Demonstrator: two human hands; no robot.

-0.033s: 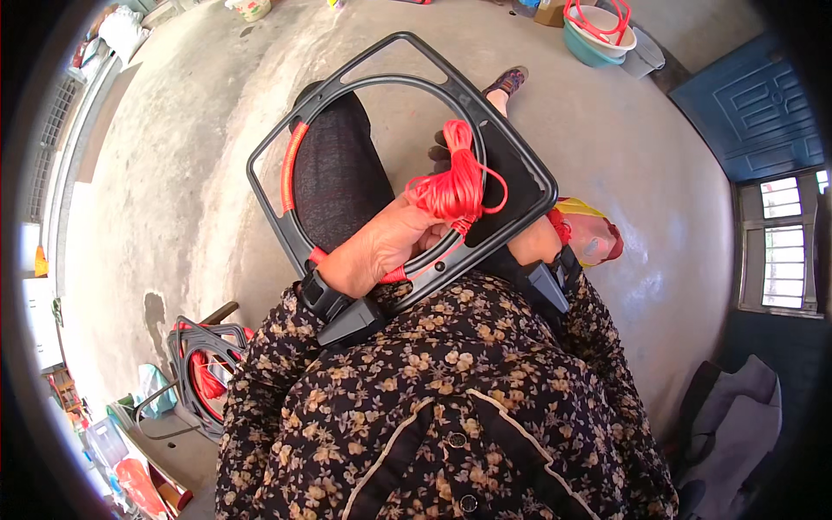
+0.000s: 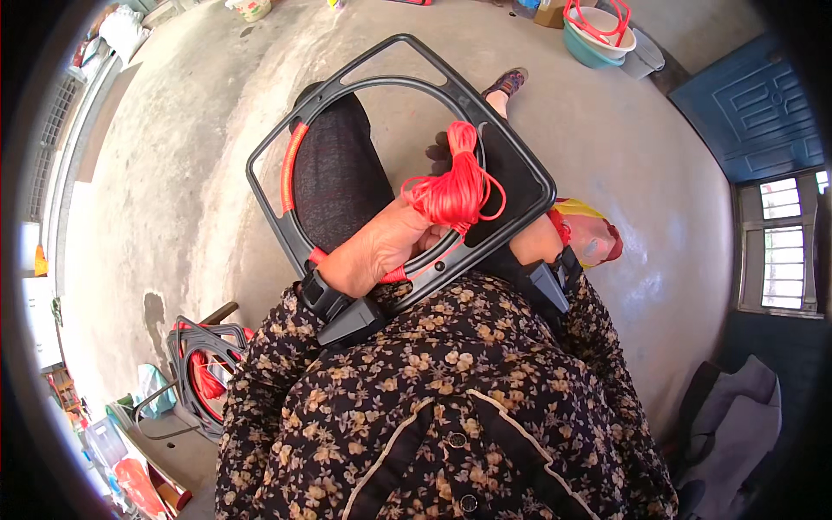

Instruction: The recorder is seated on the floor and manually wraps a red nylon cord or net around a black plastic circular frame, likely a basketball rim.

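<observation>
Over my lap lies a black square plastic frame (image 2: 458, 80) with a round ring inside, tilted with one corner away from me. Red cord is wound on parts of the ring, at its left and near side. My left hand (image 2: 390, 238) is closed on a bundle of red cord (image 2: 459, 195) against the ring's right side; its fingertips are partly hidden by the cord. My right forearm passes under the frame's right corner. Dark-covered fingers of my right hand (image 2: 439, 153) show through the ring beside the bundle; the palm and most of the hand are hidden behind the frame.
At lower left, more black frames with red cord (image 2: 206, 373) lean together. A red and yellow bag (image 2: 594, 234) lies right of my forearm. Stacked basins (image 2: 594, 52) stand at the far right, near a blue door (image 2: 750, 108). A grey chair or cover (image 2: 732, 425) is at lower right.
The cord bundle has shifted slightly left and down, covering the turns at its base. The dark-covered fingers have moved a little. The frame stays almost in place.
</observation>
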